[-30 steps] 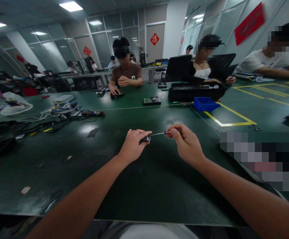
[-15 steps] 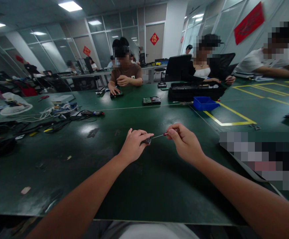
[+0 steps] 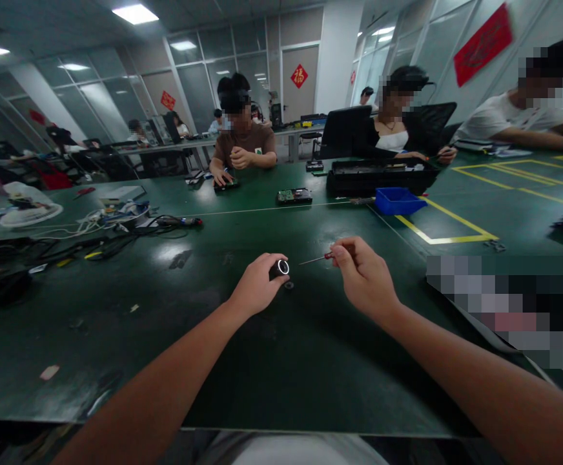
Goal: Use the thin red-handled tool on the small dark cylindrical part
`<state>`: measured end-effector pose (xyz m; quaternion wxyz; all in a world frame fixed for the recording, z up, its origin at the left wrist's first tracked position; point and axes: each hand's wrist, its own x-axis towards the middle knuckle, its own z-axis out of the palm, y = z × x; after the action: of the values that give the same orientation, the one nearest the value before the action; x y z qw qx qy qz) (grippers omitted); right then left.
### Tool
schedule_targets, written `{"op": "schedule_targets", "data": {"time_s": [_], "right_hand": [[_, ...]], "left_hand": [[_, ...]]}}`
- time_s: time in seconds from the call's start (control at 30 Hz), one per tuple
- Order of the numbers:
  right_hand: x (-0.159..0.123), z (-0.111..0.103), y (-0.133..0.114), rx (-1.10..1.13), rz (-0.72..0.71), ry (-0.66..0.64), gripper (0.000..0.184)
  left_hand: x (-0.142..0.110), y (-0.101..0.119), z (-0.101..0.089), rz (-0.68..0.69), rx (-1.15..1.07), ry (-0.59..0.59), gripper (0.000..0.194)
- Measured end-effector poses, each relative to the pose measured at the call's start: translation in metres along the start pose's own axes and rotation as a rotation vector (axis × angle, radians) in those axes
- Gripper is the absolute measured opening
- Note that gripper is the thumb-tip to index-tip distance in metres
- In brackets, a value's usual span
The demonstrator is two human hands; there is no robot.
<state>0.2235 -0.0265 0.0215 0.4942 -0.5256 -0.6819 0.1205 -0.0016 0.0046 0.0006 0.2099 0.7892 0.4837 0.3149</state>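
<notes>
Green tabletop (image 3: 339, 387) fills the foreground, office room behind. Left hand (image 3: 257, 284): thumb and fingers wrapped round a dark cylinder (image 3: 274, 270), its pale-rimmed end facing right. Right hand (image 3: 366, 278): fingers pinching the reddish handle of a thin screwdriver (image 3: 328, 255), shaft pointing left at the cylinder, tip near but apart from it. Both things sit at mid-frame, between the hands. Small dark round piece (image 3: 288, 285) just below the left fingertips; cannot tell if it rests on the table. Farther out: tangled black cables (image 3: 117, 236) to the left, circuit-board device (image 3: 294, 196) straight ahead, blue bin (image 3: 400, 201) ahead to the right, just in front of a long black case (image 3: 383, 179). Yellow tape lines (image 3: 460, 240) on the right side. Across the table, a person in a brown shirt (image 3: 245, 142), one hand on a dark device (image 3: 226, 186). Door behind with a red diamond sign (image 3: 299, 76).
</notes>
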Motion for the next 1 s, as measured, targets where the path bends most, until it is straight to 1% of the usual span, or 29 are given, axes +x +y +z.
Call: {"op": "schedule_targets", "data": {"time_s": [0.17, 0.23, 0.3, 0.37, 0.47, 0.53, 0.63, 0.73, 0.83, 0.93, 1.0], "right_hand": [[-0.001, 0.000, -0.001, 0.071, 0.025, 0.007, 0.024], [-0.001, 0.000, -0.001, 0.074, 0.028, -0.001, 0.024], [-0.001, 0.001, -0.002, 0.071, 0.026, -0.010, 0.025], [-0.001, 0.001, -0.002, 0.075, 0.029, -0.019, 0.025], [-0.002, 0.001, -0.002, 0.087, 0.045, -0.035, 0.024], [-0.002, 0.002, -0.002, 0.098, 0.053, -0.042, 0.024], [-0.002, 0.002, -0.002, 0.119, 0.059, -0.050, 0.024], [-0.002, 0.002, -0.001, 0.121, 0.064, -0.059, 0.026], [-0.002, 0.003, 0.000, 0.121, 0.067, -0.063, 0.026], [-0.002, 0.003, 0.001, 0.126, 0.066, -0.060, 0.026], [-0.002, 0.003, 0.001, 0.128, 0.067, -0.062, 0.026]], "left_hand": [[0.001, 0.004, -0.004, -0.066, -0.117, 0.044, 0.038], [0.000, 0.007, -0.008, -0.084, -0.139, 0.035, 0.038], [0.000, 0.009, -0.012, -0.098, -0.110, -0.002, 0.035], [0.000, 0.010, -0.016, -0.071, -0.040, -0.056, 0.030], [0.000, 0.007, -0.017, 0.041, 0.103, -0.160, 0.021], [0.000, 0.004, -0.015, 0.089, 0.189, -0.251, 0.024], [0.000, 0.001, -0.012, 0.101, 0.293, -0.387, 0.035], [-0.001, 0.001, -0.010, 0.091, 0.348, -0.460, 0.029], [-0.001, 0.003, -0.011, 0.076, 0.313, -0.451, 0.025], [0.000, 0.003, -0.017, 0.049, 0.218, -0.379, 0.026], [0.001, 0.004, -0.025, 0.024, 0.165, -0.315, 0.024]]}}
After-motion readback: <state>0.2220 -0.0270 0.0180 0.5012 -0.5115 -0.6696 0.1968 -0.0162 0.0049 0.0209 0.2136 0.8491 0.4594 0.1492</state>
